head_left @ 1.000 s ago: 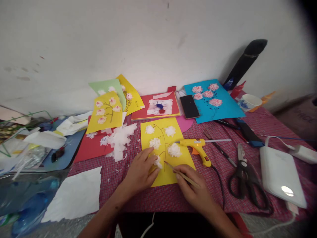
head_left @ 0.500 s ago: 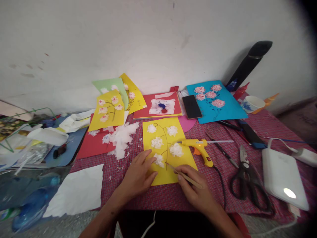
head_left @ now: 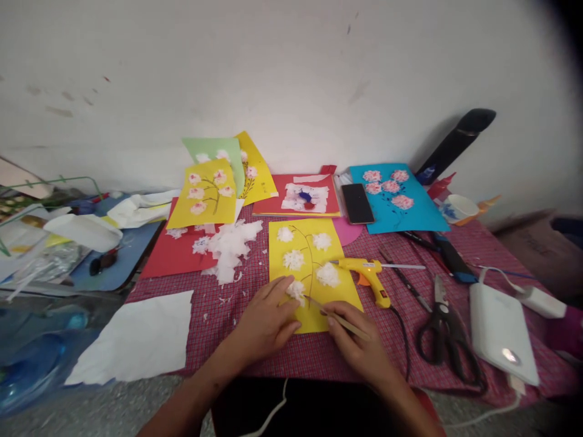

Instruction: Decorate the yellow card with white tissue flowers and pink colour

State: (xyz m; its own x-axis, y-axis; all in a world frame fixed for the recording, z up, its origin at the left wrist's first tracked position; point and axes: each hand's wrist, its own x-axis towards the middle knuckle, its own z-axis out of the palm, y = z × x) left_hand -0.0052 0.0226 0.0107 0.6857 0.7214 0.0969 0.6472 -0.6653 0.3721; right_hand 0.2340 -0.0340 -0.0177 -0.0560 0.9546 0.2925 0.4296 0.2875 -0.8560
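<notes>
Before me lies a yellow sheet [head_left: 282,240] with a drawn brown stem and several white paper flowers [head_left: 328,274] on it. My right hand [head_left: 353,337] grips a thin paintbrush [head_left: 344,321], its tip at the stem beside the lowest white flower [head_left: 296,292]. My left hand [head_left: 268,315] lies with fingers spread over the sheet's left edge, fingertips close to that flower. A yellow glue gun [head_left: 371,276] rests on the sheet's right edge, a glue stick poking from its back.
Scissors [head_left: 449,340], a white power box [head_left: 503,331] and a pen [head_left: 412,285] lie right. Behind stand a phone [head_left: 357,203], a blue flower card [head_left: 423,209] and a paper cup [head_left: 460,208]. Left are torn white paper [head_left: 232,246], a white sheet [head_left: 136,340] and yellow flower cards [head_left: 182,209].
The view has shifted slightly, so the table sits a little differently in frame. Both hands stay at the yellow sheet, and the brush tip remains near the stem by the lowest flower.
</notes>
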